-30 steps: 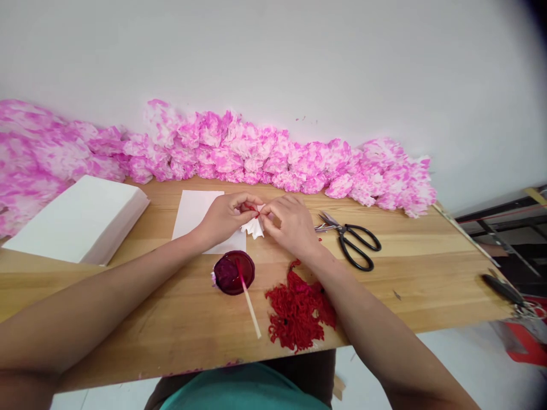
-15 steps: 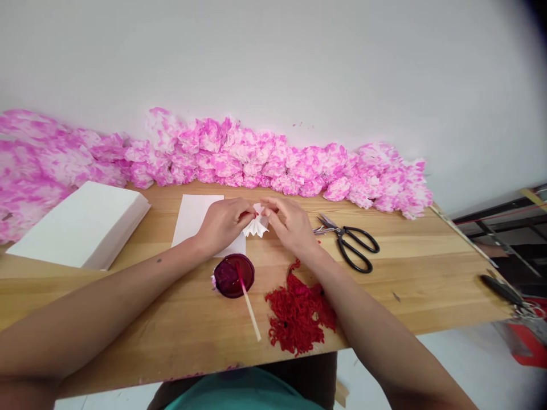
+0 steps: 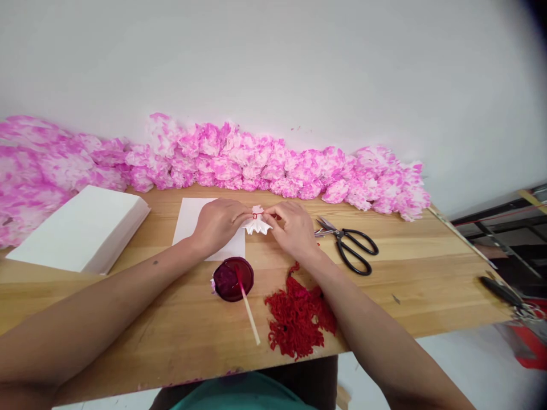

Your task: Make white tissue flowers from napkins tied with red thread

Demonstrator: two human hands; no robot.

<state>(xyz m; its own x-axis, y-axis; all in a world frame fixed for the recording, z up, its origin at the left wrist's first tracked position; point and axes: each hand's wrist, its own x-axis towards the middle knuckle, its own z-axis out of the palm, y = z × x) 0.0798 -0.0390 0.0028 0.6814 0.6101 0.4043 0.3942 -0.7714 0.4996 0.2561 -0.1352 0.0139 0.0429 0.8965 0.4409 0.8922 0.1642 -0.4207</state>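
Between my hands is a small piece of gathered white paper (image 3: 257,228), pleated and fanned out at the bottom. A thin red thread (image 3: 255,216) is looped around its narrow upper part. My left hand (image 3: 220,226) pinches the thread's left end beside the paper. From the right, my right hand (image 3: 291,228) pinches the thread's other end. Under my left hand and wrist lies a flat white sheet (image 3: 186,219). A dark red dish (image 3: 226,279) with a wooden stick (image 3: 251,319) in it stands nearer to me. Red yarn pieces (image 3: 294,319) are heaped beside my right forearm.
Black-handled scissors (image 3: 346,239) lie right of my right hand. A thick stack of white paper (image 3: 81,228) sits at the left. Pink and white paper flowers (image 3: 256,159) line the wall. Another black-handled tool (image 3: 502,290) rests at the table's right edge.
My hands have drawn slightly apart, and the red thread now shows stretched between them across the white paper. The view has tilted a little, shifting the table slightly down.
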